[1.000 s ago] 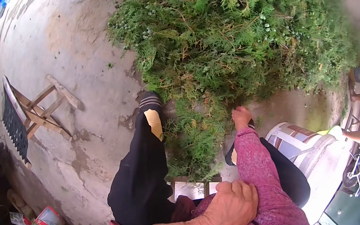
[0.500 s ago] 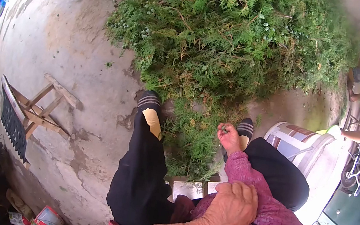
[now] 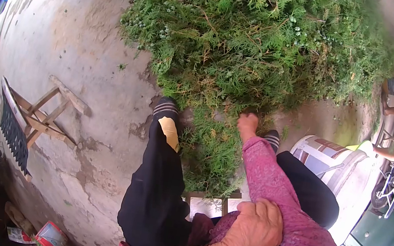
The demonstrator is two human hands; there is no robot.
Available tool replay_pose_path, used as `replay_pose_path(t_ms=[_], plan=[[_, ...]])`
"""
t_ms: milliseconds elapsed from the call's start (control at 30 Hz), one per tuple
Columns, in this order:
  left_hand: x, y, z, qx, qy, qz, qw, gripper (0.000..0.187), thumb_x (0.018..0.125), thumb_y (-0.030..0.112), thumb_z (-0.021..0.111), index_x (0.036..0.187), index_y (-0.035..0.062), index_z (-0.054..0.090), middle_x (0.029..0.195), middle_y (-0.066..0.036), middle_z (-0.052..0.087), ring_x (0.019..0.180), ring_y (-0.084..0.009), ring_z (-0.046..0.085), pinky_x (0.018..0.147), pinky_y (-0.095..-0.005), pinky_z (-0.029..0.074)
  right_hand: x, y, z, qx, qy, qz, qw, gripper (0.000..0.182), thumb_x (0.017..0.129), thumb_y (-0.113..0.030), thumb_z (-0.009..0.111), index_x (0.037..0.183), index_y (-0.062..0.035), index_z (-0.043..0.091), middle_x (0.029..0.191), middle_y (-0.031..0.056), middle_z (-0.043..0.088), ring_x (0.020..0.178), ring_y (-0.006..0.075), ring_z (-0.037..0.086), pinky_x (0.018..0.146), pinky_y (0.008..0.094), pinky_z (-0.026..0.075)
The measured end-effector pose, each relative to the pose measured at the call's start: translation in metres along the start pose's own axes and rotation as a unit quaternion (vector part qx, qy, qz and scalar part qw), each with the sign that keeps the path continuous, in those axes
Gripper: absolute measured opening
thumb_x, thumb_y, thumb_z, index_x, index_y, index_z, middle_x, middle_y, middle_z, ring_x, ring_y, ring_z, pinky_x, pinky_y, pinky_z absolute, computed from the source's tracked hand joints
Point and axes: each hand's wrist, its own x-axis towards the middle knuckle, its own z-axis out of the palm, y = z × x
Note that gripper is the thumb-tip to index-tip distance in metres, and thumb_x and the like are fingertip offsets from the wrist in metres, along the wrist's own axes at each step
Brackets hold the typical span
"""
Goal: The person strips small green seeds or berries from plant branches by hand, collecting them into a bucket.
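My right hand (image 3: 247, 125), in a pink patterned sleeve (image 3: 271, 172), reaches to the near edge of a big heap of green conifer branches (image 3: 238, 53). Its fingers are curled in at the foliage, and what they hold, if anything, is hidden. Across my lap lies my left arm, and my left hand (image 3: 257, 226) is closed over the right sleeve near the elbow. Between my feet, a strip of loose green sprigs (image 3: 213, 151) runs from the heap back toward a wooden-framed piece (image 3: 207, 206). Small pale cones (image 3: 162, 32) show among the branches.
A white bucket (image 3: 326, 160) stands beside my right knee. On the left, a folding wooden stool (image 3: 45, 115) lies on the cracked concrete floor (image 3: 93, 168). Another person's arm (image 3: 391, 152) shows at the far right, near a bicycle (image 3: 389, 192). A red-and-white container (image 3: 51, 236) sits at bottom left.
My right hand has moved forward and slightly left, from beside my right foot to the heap's edge. Small green bits showed at its fingers before. My left hand has stayed on the sleeve.
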Motion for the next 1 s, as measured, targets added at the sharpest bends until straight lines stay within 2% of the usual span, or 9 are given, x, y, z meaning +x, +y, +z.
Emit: replay_pose_path(t_ms=[67, 200, 300, 533, 600, 633, 867, 933, 1000], plan=[[-0.001, 0.001, 0.004, 0.001, 0.037, -0.006, 0.999, 0.022, 0.072, 0.013, 0.050, 0.085, -0.0024, 0.057, 0.072, -0.012, 0.053, 0.064, -0.0209, 0.049, 0.052, -0.0334, 0.035, -0.064, -0.054, -0.019, -0.011, -0.106, 0.049, 0.993, 0.013, 0.082, -0.016, 0.052, 0.080, -0.0047, 0.056, 0.062, 0.0055, 0.055, 0.047, 0.0136, 0.051, 0.041, 0.0300, 0.040], [-0.003, 0.001, 0.006, -0.003, 0.083, -0.016, 0.996, 0.019, 0.072, 0.013, 0.050, 0.080, -0.0015, 0.057, 0.069, -0.010, 0.052, 0.064, -0.0199, 0.049, 0.052, -0.0330, 0.034, -0.140, -0.045, -0.026, -0.161, -0.144, -0.162, 0.963, 0.023, 0.080, -0.025, 0.055, 0.084, -0.0025, 0.059, 0.072, 0.0138, 0.061, 0.065, 0.0279, 0.059, 0.061, 0.0383, 0.046], [-0.005, -0.002, 0.004, 0.002, 0.036, -0.005, 0.999, 0.030, 0.074, 0.014, 0.049, 0.095, -0.0066, 0.056, 0.081, -0.016, 0.057, 0.070, -0.0238, 0.054, 0.056, -0.0364, 0.042, -0.174, -0.039, -0.046, -0.062, -0.182, -0.201, 0.961, 0.025, 0.079, -0.028, 0.055, 0.081, -0.0033, 0.060, 0.075, 0.0176, 0.060, 0.071, 0.0341, 0.058, 0.065, 0.0412, 0.045], [-0.010, 0.000, 0.008, 0.021, 0.063, -0.006, 0.998, 0.030, 0.074, 0.013, 0.049, 0.097, -0.0058, 0.056, 0.082, -0.017, 0.057, 0.069, -0.0240, 0.054, 0.056, -0.0363, 0.042, -0.155, -0.005, -0.092, -0.250, -0.292, -0.170, 0.908, 0.024, 0.080, -0.027, 0.054, 0.076, -0.0038, 0.061, 0.065, 0.0132, 0.060, 0.062, 0.0264, 0.060, 0.058, 0.0384, 0.046], [-0.013, -0.001, 0.010, 0.002, 0.087, -0.007, 0.996, 0.030, 0.074, 0.013, 0.049, 0.097, -0.0058, 0.056, 0.082, -0.017, 0.057, 0.070, -0.0241, 0.054, 0.056, -0.0364, 0.042, -0.145, -0.009, -0.093, -0.108, -0.253, 0.019, 0.961, 0.024, 0.081, -0.027, 0.056, 0.077, -0.0042, 0.062, 0.060, 0.0060, 0.058, 0.051, 0.0147, 0.055, 0.049, 0.0320, 0.043], [-0.014, -0.001, 0.009, 0.000, 0.086, -0.007, 0.996, 0.030, 0.074, 0.013, 0.049, 0.097, -0.0058, 0.056, 0.082, -0.017, 0.057, 0.070, -0.0241, 0.054, 0.056, -0.0364, 0.042, -0.139, -0.008, -0.087, -0.117, -0.199, -0.075, 0.970, 0.023, 0.082, -0.027, 0.056, 0.077, -0.0045, 0.061, 0.059, 0.0017, 0.055, 0.047, 0.0074, 0.049, 0.045, 0.0266, 0.040], [-0.015, -0.005, 0.004, 0.001, 0.057, -0.006, 0.998, 0.033, 0.076, 0.014, 0.048, 0.100, -0.0066, 0.055, 0.082, -0.017, 0.056, 0.072, -0.0243, 0.054, 0.058, -0.0376, 0.042, -0.134, -0.036, -0.062, -0.067, -0.137, -0.129, 0.980, 0.020, 0.082, -0.023, 0.054, 0.078, -0.0051, 0.062, 0.061, 0.0045, 0.058, 0.051, 0.0115, 0.054, 0.050, 0.0297, 0.044], [-0.017, -0.007, 0.003, -0.006, 0.060, -0.003, 0.998, 0.033, 0.076, 0.015, 0.048, 0.100, -0.0068, 0.054, 0.083, -0.017, 0.056, 0.072, -0.0242, 0.054, 0.058, -0.0377, 0.042, -0.138, -0.012, -0.055, -0.212, -0.077, -0.272, 0.936, 0.017, 0.080, -0.019, 0.051, 0.078, -0.0072, 0.063, 0.061, 0.0063, 0.060, 0.054, 0.0142, 0.058, 0.054, 0.0319, 0.047], [-0.017, -0.007, 0.000, 0.002, 0.030, 0.001, 1.000, 0.035, 0.077, 0.016, 0.047, 0.102, -0.0070, 0.054, 0.084, -0.017, 0.056, 0.072, -0.0242, 0.054, 0.059, -0.0379, 0.042, -0.154, 0.005, -0.052, -0.275, -0.156, -0.239, 0.918, 0.016, 0.079, -0.019, 0.052, 0.077, -0.0075, 0.063, 0.062, 0.0082, 0.060, 0.055, 0.0172, 0.059, 0.055, 0.0334, 0.047]])
